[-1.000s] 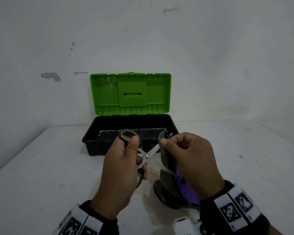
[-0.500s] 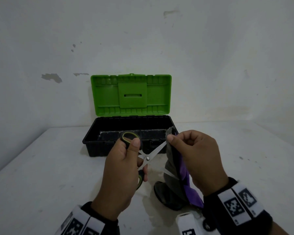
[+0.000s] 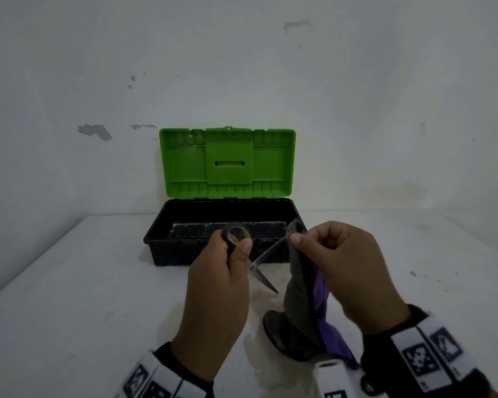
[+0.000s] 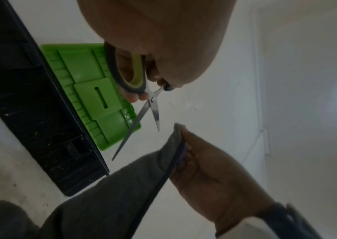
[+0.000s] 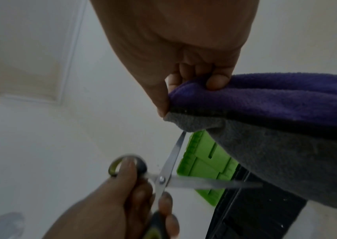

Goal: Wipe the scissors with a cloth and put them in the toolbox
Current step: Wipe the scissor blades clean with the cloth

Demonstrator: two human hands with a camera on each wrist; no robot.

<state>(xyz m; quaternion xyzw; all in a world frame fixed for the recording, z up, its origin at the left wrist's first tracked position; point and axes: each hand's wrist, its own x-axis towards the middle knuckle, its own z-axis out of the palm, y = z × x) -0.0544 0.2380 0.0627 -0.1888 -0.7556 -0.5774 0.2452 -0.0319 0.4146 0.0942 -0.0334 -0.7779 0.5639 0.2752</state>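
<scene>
My left hand (image 3: 224,271) grips the black and yellow-green handles of the scissors (image 3: 259,262), whose blades stand spread apart; the same scissors (image 4: 147,110) (image 5: 169,168) show in both wrist views. My right hand (image 3: 337,262) pinches the top corner of a grey and purple cloth (image 3: 302,300) at the tip of the upper blade, and the cloth's lower end rests on the table. That cloth (image 5: 276,126) covers the blade tip in the right wrist view. Behind both hands sits the black toolbox (image 3: 167,248) with its green lid (image 3: 227,165) raised.
The white table (image 3: 84,297) runs to a white wall (image 3: 242,67) right behind the toolbox. Another wall closes in on the left. The toolbox's inside looks dark, and its contents cannot be made out.
My right hand has slid the cloth up and outward along the upper blade toward its tip. The lower blade, earlier against the cloth, now stands free of it. The left hand has barely moved.
</scene>
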